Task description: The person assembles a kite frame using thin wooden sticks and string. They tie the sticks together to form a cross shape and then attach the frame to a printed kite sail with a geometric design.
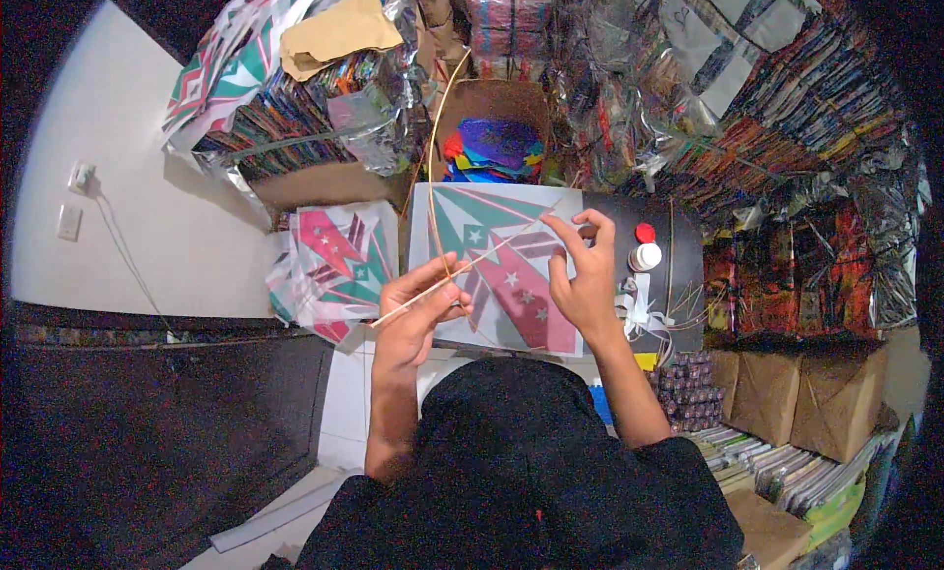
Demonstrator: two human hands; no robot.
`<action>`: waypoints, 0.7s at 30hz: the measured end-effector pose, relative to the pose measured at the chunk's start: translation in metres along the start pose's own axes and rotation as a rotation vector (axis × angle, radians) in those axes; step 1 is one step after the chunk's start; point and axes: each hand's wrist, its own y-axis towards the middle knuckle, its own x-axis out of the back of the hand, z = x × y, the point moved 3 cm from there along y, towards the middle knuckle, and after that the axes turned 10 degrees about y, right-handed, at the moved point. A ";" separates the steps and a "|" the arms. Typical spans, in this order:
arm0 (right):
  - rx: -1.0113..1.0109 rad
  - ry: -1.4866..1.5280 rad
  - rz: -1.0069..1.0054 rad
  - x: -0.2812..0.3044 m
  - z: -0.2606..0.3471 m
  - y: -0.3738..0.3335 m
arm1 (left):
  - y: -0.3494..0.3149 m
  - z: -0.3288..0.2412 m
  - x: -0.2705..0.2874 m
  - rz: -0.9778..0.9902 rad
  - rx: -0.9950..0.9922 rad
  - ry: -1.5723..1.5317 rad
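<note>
Where sticks cross, left grip pinches; right grip spreads loosely.

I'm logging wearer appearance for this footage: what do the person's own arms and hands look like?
Both the left hand and the right hand are ungloved. The forearms are bare, with no watch visible; black sleeves end near the elbows.

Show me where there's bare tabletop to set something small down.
Dark tabletop shows bare between the printed sheet and the red cap, and to the right of the white bottle, beyond a thin stick. Below the bottle, white strips crowd it.
</note>
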 end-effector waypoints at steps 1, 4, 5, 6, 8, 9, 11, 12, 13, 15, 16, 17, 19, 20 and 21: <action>0.012 0.015 0.008 -0.002 0.003 -0.001 | 0.000 0.000 0.000 0.001 -0.002 -0.001; 0.038 0.059 0.037 -0.007 0.014 -0.003 | 0.000 0.000 0.000 -0.002 -0.004 0.007; 0.038 0.073 0.049 -0.008 0.018 -0.005 | 0.000 0.000 0.000 -0.005 -0.001 0.014; 0.038 0.088 0.061 -0.010 0.021 -0.006 | 0.001 0.000 0.000 -0.003 -0.003 0.015; 0.067 0.115 0.081 -0.015 0.028 -0.008 | 0.001 0.000 0.000 0.000 -0.009 0.016; 0.082 0.129 0.090 -0.016 0.031 -0.010 | 0.001 0.000 0.000 -0.003 -0.008 0.016; 0.110 0.199 0.125 -0.017 0.040 -0.010 | 0.001 0.000 0.000 -0.011 -0.006 0.014; 0.123 0.235 0.143 -0.016 0.044 -0.010 | 0.001 0.001 0.002 -0.026 -0.001 0.028; 0.079 0.315 0.147 -0.014 0.045 -0.011 | 0.002 0.002 0.004 -0.040 0.004 0.042; -0.012 0.478 0.153 -0.012 0.045 -0.012 | 0.003 0.005 0.009 -0.065 0.009 0.057; -0.090 0.578 0.130 -0.011 0.041 -0.012 | 0.003 0.006 0.013 -0.074 0.009 0.056; -0.168 0.676 0.105 -0.010 0.035 -0.014 | 0.003 0.007 0.017 -0.083 0.007 0.054; -0.255 0.795 0.076 -0.007 0.023 -0.015 | 0.001 0.006 0.026 -0.082 -0.037 0.017; -0.264 0.810 0.071 -0.004 0.017 -0.013 | 0.001 0.005 0.032 -0.081 -0.057 -0.007; -0.274 0.830 0.061 0.000 0.011 -0.012 | 0.001 0.004 0.041 -0.089 -0.046 -0.039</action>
